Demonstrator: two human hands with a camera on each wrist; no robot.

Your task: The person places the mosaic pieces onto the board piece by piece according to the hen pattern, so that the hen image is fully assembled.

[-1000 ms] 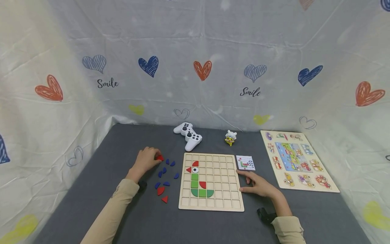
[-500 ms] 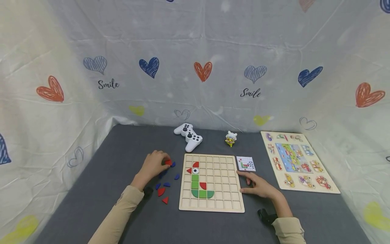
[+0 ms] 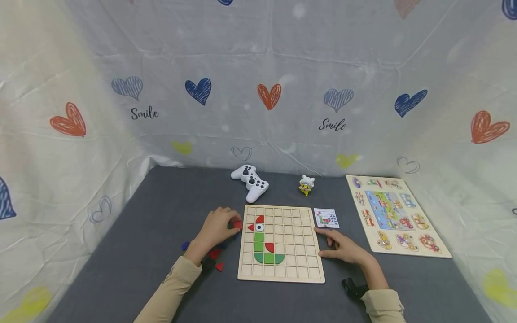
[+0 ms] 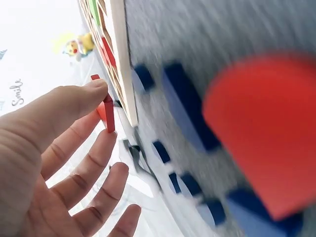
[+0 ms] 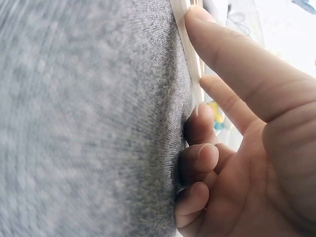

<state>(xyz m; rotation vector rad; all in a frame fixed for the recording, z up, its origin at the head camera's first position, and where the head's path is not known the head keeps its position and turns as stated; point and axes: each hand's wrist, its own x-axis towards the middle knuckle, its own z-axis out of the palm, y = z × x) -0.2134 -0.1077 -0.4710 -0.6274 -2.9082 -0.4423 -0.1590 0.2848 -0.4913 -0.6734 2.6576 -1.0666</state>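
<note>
Several cells of the grid board [image 3: 281, 244] are filled – red, green, one eye tile – most remain bare. Left hand [image 3: 216, 227] pinches a red piece [image 3: 237, 224] just beside the board's left edge; right hand [image 3: 343, 246] braces the right edge, forefinger and thumb outstretched. Loose pieces [image 3: 216, 260] wait on the table [image 3: 161, 215].

A white game controller [image 3: 250, 181] lies at the table's far middle, a small yellow duck-like figurine [image 3: 305, 184] to its right. Farther right lies a vehicle peg puzzle [image 3: 394, 217]. A heart-printed "Smile" cloth [image 3: 266, 94] backs the grey table [image 3: 133, 251].
</note>
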